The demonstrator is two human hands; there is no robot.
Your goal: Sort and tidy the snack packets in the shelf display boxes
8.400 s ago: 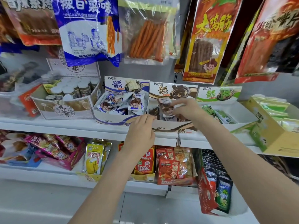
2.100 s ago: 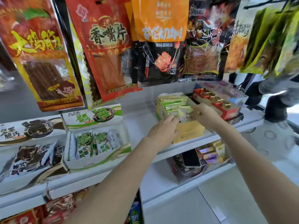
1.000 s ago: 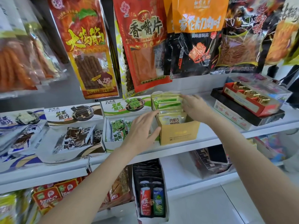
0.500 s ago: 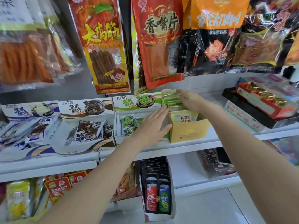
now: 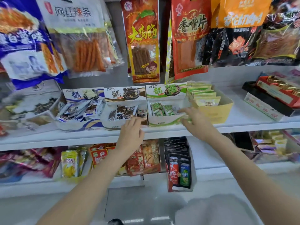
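Observation:
On the upper white shelf stand a green display box (image 5: 162, 121) of green packets (image 5: 163, 109), a brown display box (image 5: 112, 123) with dark packets (image 5: 123, 112), a blue display box (image 5: 76, 124) with loose packets, and a yellow box (image 5: 215, 112) of upright pale green packets (image 5: 203, 95). My left hand (image 5: 132, 133) hovers at the shelf edge in front of the brown box, fingers apart, holding nothing. My right hand (image 5: 194, 119) rests at the green box's front right corner, fingers spread; whether it touches the box is unclear.
Large snack bags (image 5: 142, 39) hang above the shelf. A red and black tray of sweets (image 5: 276, 93) sits at the right. The lower shelf holds yellow packets (image 5: 69, 161), red packets (image 5: 142, 158) and a black box of can-printed sachets (image 5: 178, 164). The white shelf edge (image 5: 81, 140) runs across.
Both hands have left the yellow box and moved left and down, the right to the green box's corner, the left to the front of the brown box. The view has swung left.

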